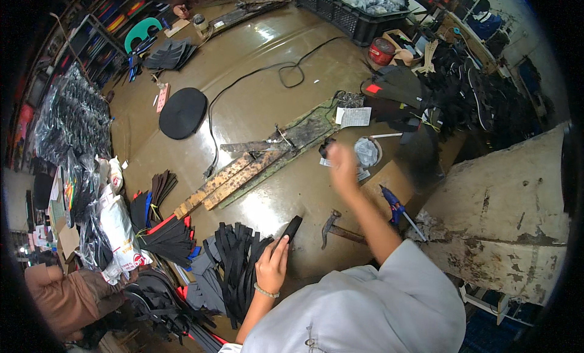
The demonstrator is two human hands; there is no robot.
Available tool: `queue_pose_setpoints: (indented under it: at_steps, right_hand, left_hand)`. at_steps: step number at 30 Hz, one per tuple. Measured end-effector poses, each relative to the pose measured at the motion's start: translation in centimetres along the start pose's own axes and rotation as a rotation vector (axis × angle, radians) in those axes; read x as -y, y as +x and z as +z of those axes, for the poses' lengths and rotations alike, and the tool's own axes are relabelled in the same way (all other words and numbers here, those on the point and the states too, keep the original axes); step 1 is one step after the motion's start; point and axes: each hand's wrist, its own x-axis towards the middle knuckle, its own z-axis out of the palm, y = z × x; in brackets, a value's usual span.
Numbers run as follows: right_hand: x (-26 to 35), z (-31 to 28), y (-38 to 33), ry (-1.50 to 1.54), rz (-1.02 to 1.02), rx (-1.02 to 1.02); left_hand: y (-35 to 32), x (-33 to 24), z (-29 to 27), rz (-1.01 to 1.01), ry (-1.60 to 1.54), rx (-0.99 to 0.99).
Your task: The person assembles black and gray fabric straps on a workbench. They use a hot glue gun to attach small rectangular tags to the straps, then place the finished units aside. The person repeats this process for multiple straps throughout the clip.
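Observation:
My left hand, with a beaded bracelet at its wrist, is closed on a short black strap that sticks out past its fingers over the table. Just left of it lies a heap of black straps. My right hand is stretched forward and smeared by motion, so its fingers cannot be read. Beside it are a small dark piece and a round container with greyish plastic inside. A hammer rests between my arms. Right of my right forearm lies a blue glue gun with a white stick.
A long worn wooden board with a metal piece crosses the table's middle. A black disc and a dark cable lie beyond it. Stacked dark pieces and a red tin stand far right; a white bag sits left.

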Motion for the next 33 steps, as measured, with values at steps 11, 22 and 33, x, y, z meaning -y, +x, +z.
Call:
queue_pose_setpoints:
  at_steps: [11,22,33]
  right_hand:
    - [-9.6,-2.4,16.5,-0.485,-0.523,0.384]
    - [-7.4,-1.7,17.0,-0.619,-0.237,0.499]
    - [-6.2,1.3,15.7,-0.793,0.049,0.203]
  left_hand:
    - [-2.3,-2.3,1.2,-0.079,-0.018,0.089]
    - [-4.0,-1.0,2.1,-0.033,-0.071,-0.042]
    - [-4.0,-0.8,1.9,-0.043,-0.078,-0.095]
